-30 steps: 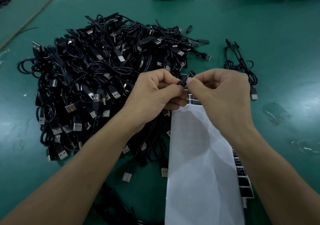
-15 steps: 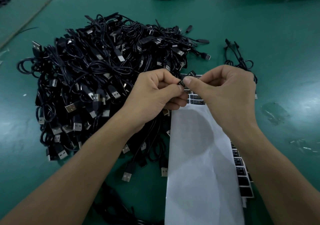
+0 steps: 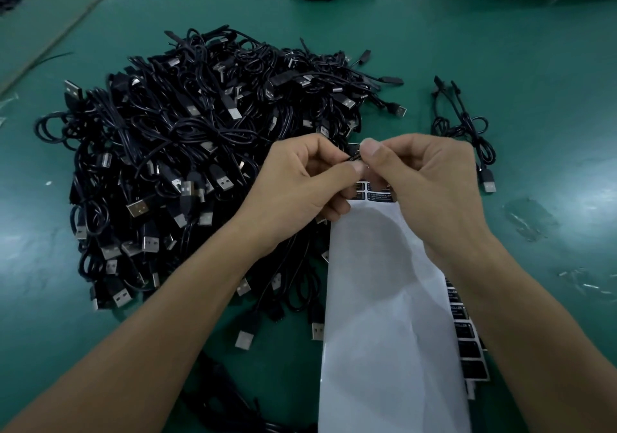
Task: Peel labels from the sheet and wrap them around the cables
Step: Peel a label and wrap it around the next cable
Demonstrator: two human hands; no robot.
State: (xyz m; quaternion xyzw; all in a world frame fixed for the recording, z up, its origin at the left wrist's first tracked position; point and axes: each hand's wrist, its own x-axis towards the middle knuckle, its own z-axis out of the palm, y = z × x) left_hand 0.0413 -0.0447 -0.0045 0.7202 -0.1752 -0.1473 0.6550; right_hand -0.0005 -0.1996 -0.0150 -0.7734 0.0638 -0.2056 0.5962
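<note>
The person's left hand (image 3: 300, 182) and right hand (image 3: 420, 179) meet fingertip to fingertip above the green table (image 3: 500, 48), both closed in a pinch on one small black label (image 3: 354, 156) that sits in the narrow gap between the two thumbs. The label's long axis runs up and to the right, from the left thumb toward the right forefinger; it appears to be folded around a thin cable, though the cable itself is mostly hidden by the fingers. Neither hand is nearer than the other: both touch it. The label sheet (image 3: 384, 299) lies directly beneath the right wrist and runs toward the person, its remaining black labels showing just under the fingertips. The cable pile (image 3: 187, 165) lies to the left of and beyond the left hand, close against it. Open table lies beyond and to the right of the right hand, where a single cable (image 3: 467, 129) lies apart.
</note>
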